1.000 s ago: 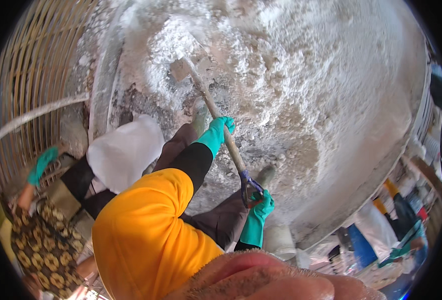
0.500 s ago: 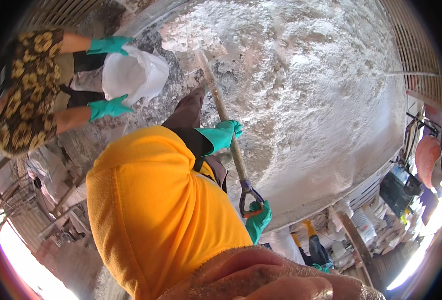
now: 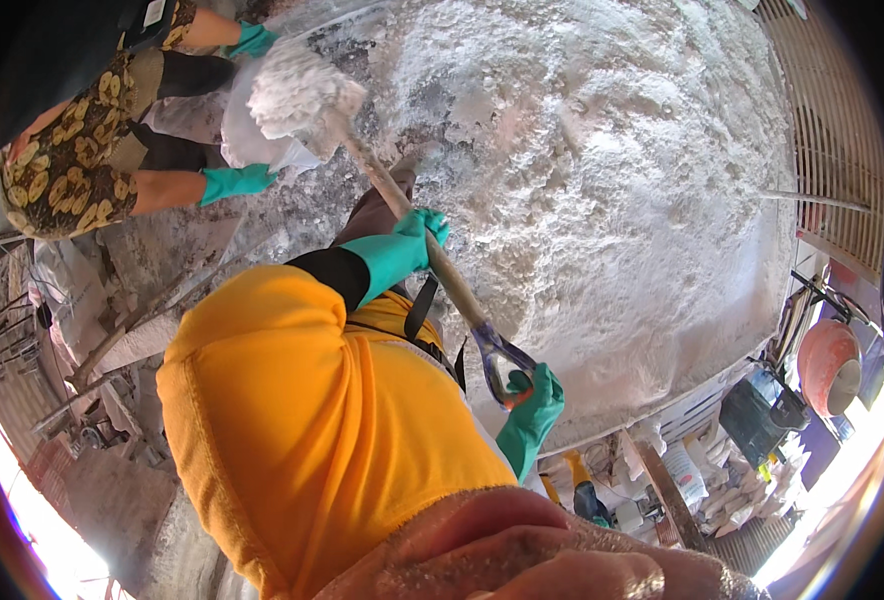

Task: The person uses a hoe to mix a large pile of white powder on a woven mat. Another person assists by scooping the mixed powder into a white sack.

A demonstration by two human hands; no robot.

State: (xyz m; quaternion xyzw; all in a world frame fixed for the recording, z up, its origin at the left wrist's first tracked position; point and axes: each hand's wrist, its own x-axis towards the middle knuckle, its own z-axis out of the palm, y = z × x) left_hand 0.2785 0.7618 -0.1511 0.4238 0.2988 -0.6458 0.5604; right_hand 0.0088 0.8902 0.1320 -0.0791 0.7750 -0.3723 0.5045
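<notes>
A loaded shovel [image 3: 307, 95] is clasped by the left hand [image 3: 407, 245] and right hand [image 3: 534, 405] over the co-worker's white sack [image 3: 252, 140], while much powder [image 3: 612, 180] is left unshovelled

Hard daylight floods the frame, with blown-out glare at the lower left and lower right rims. Fisheye bending curves the edges; the blurred skin at bottom centre is out of focus.

A metal grille [image 3: 832, 170] runs along the upper right. Sacks [image 3: 752, 480] and an orange mixer drum [image 3: 827, 365] stand at the right edge. Bright daylight falls over the grey floor [image 3: 112, 500].
</notes>
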